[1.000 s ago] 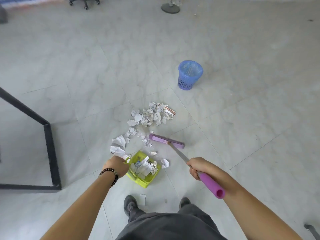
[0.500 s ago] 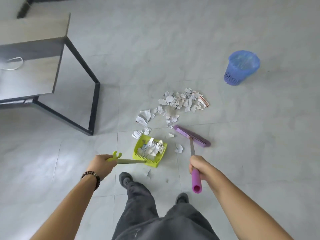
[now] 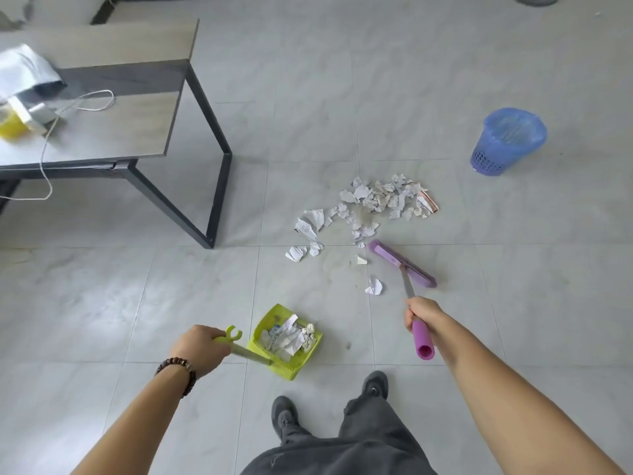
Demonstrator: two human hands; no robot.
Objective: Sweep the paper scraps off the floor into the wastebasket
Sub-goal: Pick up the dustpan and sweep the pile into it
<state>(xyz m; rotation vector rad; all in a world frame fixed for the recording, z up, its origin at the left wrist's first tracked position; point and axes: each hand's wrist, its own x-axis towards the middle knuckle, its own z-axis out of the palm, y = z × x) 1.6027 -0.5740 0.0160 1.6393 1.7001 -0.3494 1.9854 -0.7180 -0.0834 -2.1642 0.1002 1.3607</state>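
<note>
Fingers [image 3: 221,341] of the left hand [image 3: 202,351] curl round the handle of one green dustpan [image 3: 269,318], which carries a heap of torn paper, just ahead of two dark shoes [image 3: 284,416]. Right hand [image 3: 424,315] grips the shaft of one purple broom [image 3: 403,264], its head down on the floor [image 3: 513,303]. Two lone scraps [image 3: 374,287] lie beside the broom head. Beyond it, the paper scraps [image 3: 387,200] spread in one loose pile, too many to count. Bare floor runs from the pile's right edge to one blue wastebasket [image 3: 508,140], far right and well apart. One table [image 3: 137,132] stands far left, its nearest leg near the pile's left edge.
</note>
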